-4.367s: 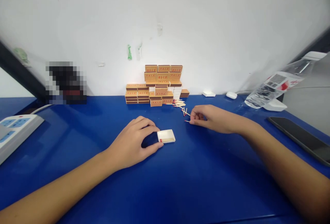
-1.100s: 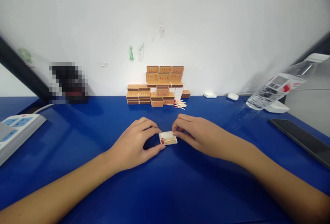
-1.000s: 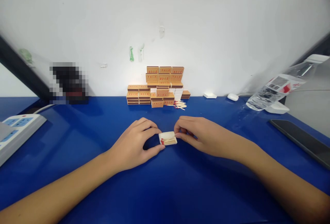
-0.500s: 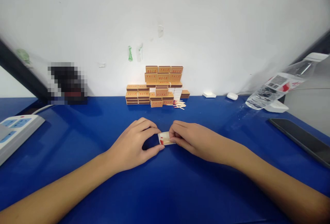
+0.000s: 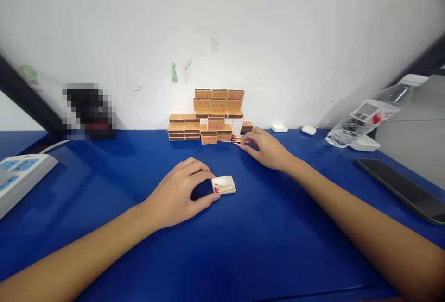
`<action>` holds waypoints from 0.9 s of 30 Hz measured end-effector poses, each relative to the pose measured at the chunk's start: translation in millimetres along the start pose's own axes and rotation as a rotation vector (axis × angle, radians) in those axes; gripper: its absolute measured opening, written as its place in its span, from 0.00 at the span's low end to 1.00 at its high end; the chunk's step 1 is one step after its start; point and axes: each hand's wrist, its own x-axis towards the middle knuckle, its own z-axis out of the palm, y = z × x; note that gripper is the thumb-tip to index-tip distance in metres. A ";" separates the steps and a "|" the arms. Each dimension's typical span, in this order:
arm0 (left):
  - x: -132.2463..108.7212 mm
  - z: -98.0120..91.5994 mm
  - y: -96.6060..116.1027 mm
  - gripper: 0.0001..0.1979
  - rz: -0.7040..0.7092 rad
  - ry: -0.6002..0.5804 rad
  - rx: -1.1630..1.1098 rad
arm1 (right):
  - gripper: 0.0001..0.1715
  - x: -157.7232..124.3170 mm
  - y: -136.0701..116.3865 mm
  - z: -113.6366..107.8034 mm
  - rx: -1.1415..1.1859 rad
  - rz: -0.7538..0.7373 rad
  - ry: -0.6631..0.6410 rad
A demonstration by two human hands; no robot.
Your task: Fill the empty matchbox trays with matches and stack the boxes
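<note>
On the blue table lies a white matchbox tray (image 5: 227, 181) with several red-tipped matches (image 5: 225, 189) along its near side. My left hand (image 5: 184, 193) holds the tray's left end between thumb and forefinger. Farther back, my right hand (image 5: 266, 149) is at a loose pile of matches (image 5: 237, 138), its thumb and forefinger closed on a match (image 5: 237, 143). My fingers hide part of the pile. Just behind it rise stacked orange-and-brown matchboxes (image 5: 218, 105) against the wall.
A water bottle (image 5: 363, 114) leans at the back right, near a phone (image 5: 399, 188). Small white objects, one a rounded case (image 5: 308, 129), sit along the wall. On the left are a power strip (image 5: 26, 172) and a pixelated dark object (image 5: 90, 112).
My right hand has left the tray and moved back to the loose match pile. My left hand stays at the tray's left end. The view has shifted slightly.
</note>
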 end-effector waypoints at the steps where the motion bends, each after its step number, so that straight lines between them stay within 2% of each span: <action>1: 0.0 -0.1 0.1 0.12 0.001 -0.002 0.001 | 0.09 0.3 -0.2 -0.5 -0.004 0.008 -0.016; 11: 1.3 1.0 -1.8 0.13 -0.008 -0.008 0.011 | 0.10 -9.4 -8.2 -9.5 0.008 0.010 -0.113; 15: 1.8 0.9 -1.7 0.13 -0.027 0.000 0.017 | 0.12 -22.8 -36.8 -27.6 0.113 -0.062 -0.137; 19: 2.0 1.0 -1.4 0.13 -0.027 0.004 0.010 | 0.11 -38.0 -74.4 -37.7 0.141 -0.160 -0.223; 23: 1.7 1.2 -0.1 0.12 -0.018 0.003 0.006 | 0.12 -47.0 -98.1 -26.7 -0.068 -0.295 -0.246; 27: 1.1 1.5 1.0 0.12 -0.013 -0.008 0.012 | 0.12 -47.8 -104.4 -10.2 -0.223 -0.392 -0.184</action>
